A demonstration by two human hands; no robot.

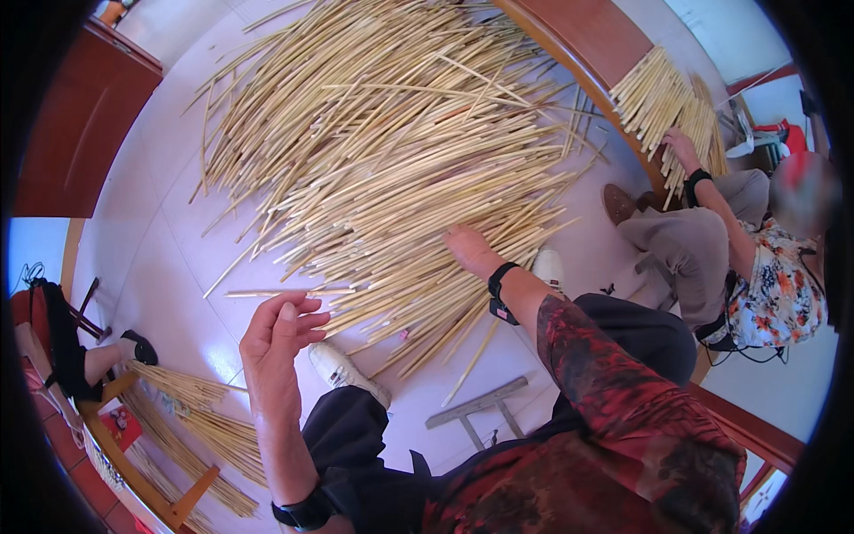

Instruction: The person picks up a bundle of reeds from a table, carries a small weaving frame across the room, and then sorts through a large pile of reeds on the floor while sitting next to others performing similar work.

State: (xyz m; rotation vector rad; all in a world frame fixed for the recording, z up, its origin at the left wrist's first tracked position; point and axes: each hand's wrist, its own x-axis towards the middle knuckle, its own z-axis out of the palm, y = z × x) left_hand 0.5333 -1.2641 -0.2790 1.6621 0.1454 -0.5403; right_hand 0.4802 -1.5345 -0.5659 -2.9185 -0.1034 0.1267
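A large heap of long, thin, pale yellow sticks (pixel 400 169), like reed or bamboo stalks, lies spread over the floor in front of me. My right hand (pixel 471 251) is down at the near right part of the heap, its fingers curled onto some sticks; the fingertips are partly hidden, so how many it grips I cannot tell. Raised beside the heap's near left edge, my left hand (pixel 283 343) has its fingers loosely apart and nothing visible in it. Stick ends lie just past its fingertips.
My white shoes (pixel 347 374) flank the near sticks, with a small grey stool or frame (pixel 480 414) close by. A co-worker's hand (pixel 680 149) touches a stick bundle (pixel 654 98) at right. More bundles (pixel 196 414) lie lower left by a wooden chair (pixel 191 494). A brown wooden panel (pixel 84 116) stands upper left.
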